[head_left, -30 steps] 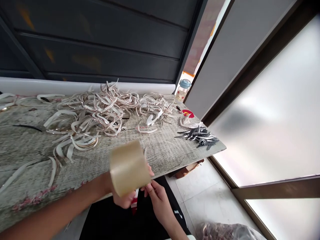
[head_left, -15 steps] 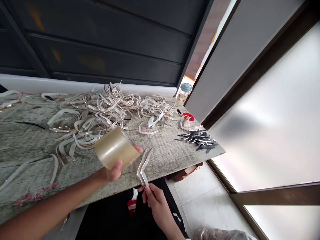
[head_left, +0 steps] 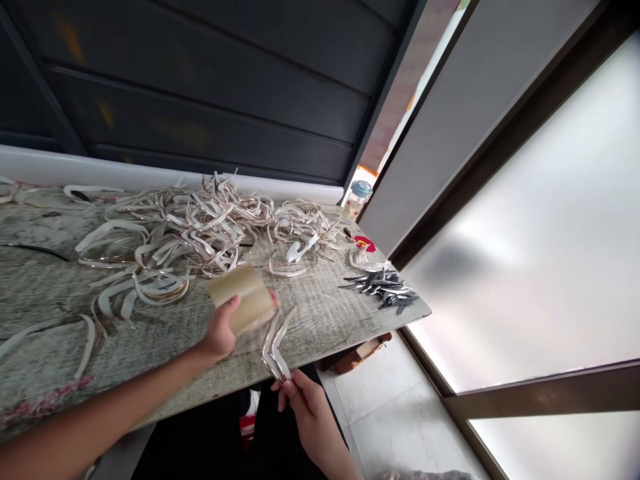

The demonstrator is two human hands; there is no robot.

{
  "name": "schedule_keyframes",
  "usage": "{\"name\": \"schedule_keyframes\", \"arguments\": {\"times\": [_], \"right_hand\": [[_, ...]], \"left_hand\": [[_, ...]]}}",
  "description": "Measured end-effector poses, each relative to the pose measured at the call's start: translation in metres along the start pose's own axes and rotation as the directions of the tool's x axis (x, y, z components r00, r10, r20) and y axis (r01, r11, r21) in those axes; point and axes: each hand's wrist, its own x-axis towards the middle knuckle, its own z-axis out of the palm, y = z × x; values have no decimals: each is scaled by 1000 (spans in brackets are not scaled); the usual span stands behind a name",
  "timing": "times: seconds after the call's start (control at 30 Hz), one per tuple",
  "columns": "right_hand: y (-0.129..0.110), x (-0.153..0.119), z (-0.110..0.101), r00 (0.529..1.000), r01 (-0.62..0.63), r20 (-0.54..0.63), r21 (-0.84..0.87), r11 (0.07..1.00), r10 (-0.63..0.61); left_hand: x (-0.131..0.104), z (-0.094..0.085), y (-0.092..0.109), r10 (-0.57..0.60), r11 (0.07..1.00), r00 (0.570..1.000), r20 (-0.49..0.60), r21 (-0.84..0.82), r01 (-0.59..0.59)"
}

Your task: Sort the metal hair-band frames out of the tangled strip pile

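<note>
My left hand (head_left: 223,328) is closed around a wide roll of clear, yellowish packing tape (head_left: 245,293), held above the table, its thumb on the near side. The roll's right end is close to the tips of two bent, silvery trim strips (head_left: 275,350). Those strips lie side by side in a V-like bend, their lower ends pinched by my right hand (head_left: 305,400) at the table's front edge. Whether a length of tape joins roll and strips, I cannot tell. Behind the roll spreads a tangled heap of white and copper-edged strips (head_left: 215,223).
On the wood-patterned table (head_left: 320,313) lie a pile of short black strips (head_left: 385,287), a bundle of pale strips (head_left: 363,257) and a red disc (head_left: 365,243). A bottle with a blue lid (head_left: 357,197) stands at the back corner. A cardboard box (head_left: 360,353) is below.
My left hand has turned the tape roll and brought it slightly right and lower within the table area. My right hand still pinches the strips. The whole view has shifted a little.
</note>
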Motion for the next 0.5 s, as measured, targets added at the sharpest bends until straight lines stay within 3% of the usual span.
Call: {"name": "schedule_keyframes", "arguments": {"times": [0.1, 0.17, 0.23, 0.3, 0.37, 0.5], "right_hand": [[-14, 5, -32, 987, 136, -52, -240, 961, -152], [-28, 17, -64, 959, 201, -89, -458, 866, -270], [-41, 37, -100, 921, 256, -57, -657, 709, -386], [-52, 64, -133, 912, 215, -33, -812, 543, -409], [-58, 94, -160, 933, 61, -77, -929, 366, -351], [-53, 144, -193, 942, -11, -108, -956, 294, -318]], "left_hand": [[11, -6, 6, 48, 996, 967, -250, -64, -66], [14, -8, 6, 38, 994, 958, -283, -88, -66], [15, -9, 4, 21, 994, 967, -252, -94, -46], [14, -10, 0, -14, 995, 980, -199, -96, -5], [12, -11, -2, -51, 993, 984, -170, -112, 32], [13, -11, 2, -65, 991, 978, -198, -126, 41]]}}
